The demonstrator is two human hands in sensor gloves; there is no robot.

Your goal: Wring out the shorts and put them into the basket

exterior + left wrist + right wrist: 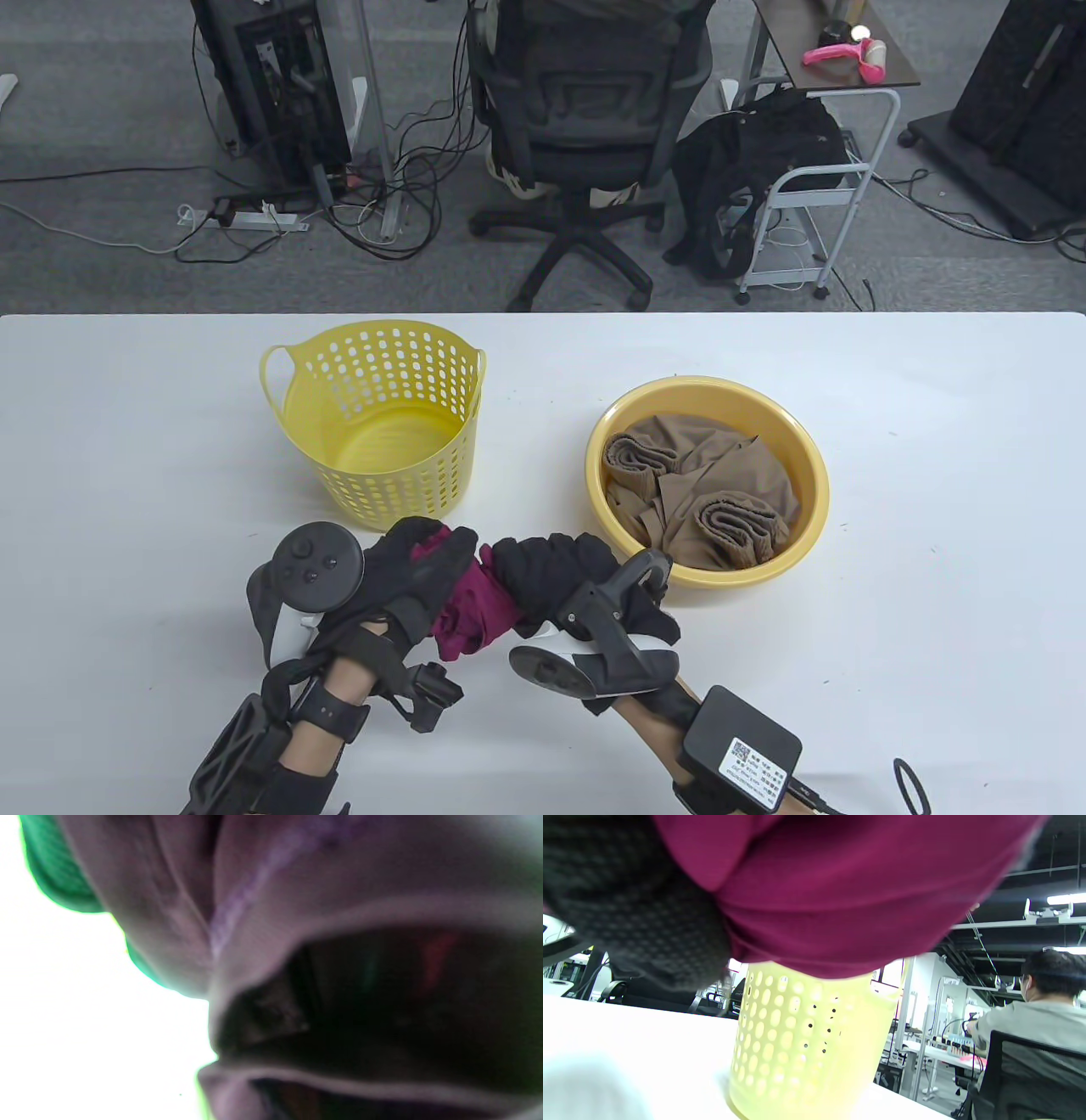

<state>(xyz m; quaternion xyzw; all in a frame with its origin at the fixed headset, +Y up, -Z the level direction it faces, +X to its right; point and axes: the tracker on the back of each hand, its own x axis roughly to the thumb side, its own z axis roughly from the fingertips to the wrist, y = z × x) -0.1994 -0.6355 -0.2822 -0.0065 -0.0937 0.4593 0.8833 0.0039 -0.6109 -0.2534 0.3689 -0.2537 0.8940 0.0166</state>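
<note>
Both the left hand (407,569) and right hand (560,577) grip the bunched magenta shorts (471,607) mid-wring above the table, while the yellow basket (377,424) holds nothing yet.

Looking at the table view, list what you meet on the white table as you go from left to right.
Left hand → magenta shorts, gripped by both hands → right hand → yellow basin holding brown cloth. The yellow basket stands farther back, above the left hand, so it is left out of the order.
</note>
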